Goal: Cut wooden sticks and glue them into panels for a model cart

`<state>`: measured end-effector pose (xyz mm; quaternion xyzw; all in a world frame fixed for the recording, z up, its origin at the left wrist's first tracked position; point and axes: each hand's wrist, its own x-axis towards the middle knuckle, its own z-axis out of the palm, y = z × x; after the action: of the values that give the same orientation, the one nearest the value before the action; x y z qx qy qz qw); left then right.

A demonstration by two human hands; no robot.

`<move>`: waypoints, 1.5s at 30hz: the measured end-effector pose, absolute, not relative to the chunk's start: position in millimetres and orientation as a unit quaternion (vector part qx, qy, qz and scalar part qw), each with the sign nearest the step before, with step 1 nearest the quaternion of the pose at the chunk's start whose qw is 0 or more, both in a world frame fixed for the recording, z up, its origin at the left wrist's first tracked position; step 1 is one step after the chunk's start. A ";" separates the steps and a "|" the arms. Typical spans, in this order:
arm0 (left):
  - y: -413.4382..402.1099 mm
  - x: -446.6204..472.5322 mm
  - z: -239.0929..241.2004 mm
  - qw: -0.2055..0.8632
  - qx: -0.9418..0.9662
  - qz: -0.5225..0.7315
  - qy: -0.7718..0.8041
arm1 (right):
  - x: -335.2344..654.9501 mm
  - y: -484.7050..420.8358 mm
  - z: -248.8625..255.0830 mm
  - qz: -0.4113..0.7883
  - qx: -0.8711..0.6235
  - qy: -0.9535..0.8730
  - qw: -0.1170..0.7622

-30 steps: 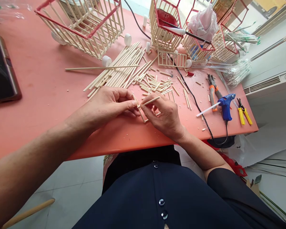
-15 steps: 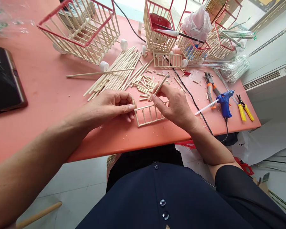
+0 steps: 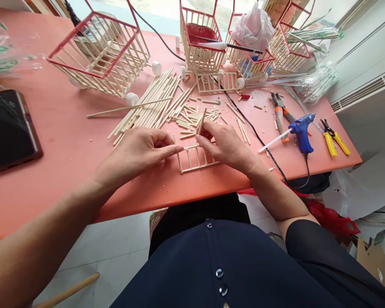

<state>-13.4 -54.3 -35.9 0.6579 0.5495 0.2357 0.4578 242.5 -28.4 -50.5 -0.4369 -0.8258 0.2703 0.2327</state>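
Note:
A small ladder-like panel of pale wooden sticks (image 3: 194, 159) lies flat on the pink table (image 3: 67, 137) near its front edge. My left hand (image 3: 137, 152) is curled beside it, index finger pressed on the panel's left end. My right hand (image 3: 224, 143) pinches a short wooden stick (image 3: 202, 120), tilted upright over the panel's far rail. A loose heap of short cut sticks (image 3: 195, 116) lies just behind both hands.
Long sticks (image 3: 150, 105) are piled behind. A blue glue gun (image 3: 300, 132), orange pliers (image 3: 280, 113) and yellow cutters (image 3: 335, 141) lie at right, a black cord (image 3: 253, 130) running past. Red-rimmed stick baskets (image 3: 99, 55) stand at the back. A dark tablet (image 3: 9, 130) lies left.
The stick panel was lowered flat onto the table. My right hand lifted away, then came back over the panel with a short stick. The view shifted slightly.

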 end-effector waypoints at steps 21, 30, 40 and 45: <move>-79.4 23.0 -32.9 0.191 0.744 0.120 0.629 | 237.6 -48.5 -41.7 0.170 -0.503 -0.836 0.136; -74.5 7.8 -36.1 0.312 0.712 0.241 0.581 | 238.9 -44.0 -44.1 0.170 -0.501 -0.837 0.139; -70.0 -1.4 -26.9 0.445 0.577 0.318 0.607 | 245.4 -37.3 -48.0 0.182 -0.477 -0.846 0.156; -64.7 -18.3 -36.8 0.371 0.603 0.323 0.628 | 252.9 -32.1 -46.1 0.171 -0.445 -0.864 0.160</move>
<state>-18.3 -64.7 -36.8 0.6032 0.6278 0.3230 0.3710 252.9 -32.1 -46.1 -0.4447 -0.8645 0.1713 0.1600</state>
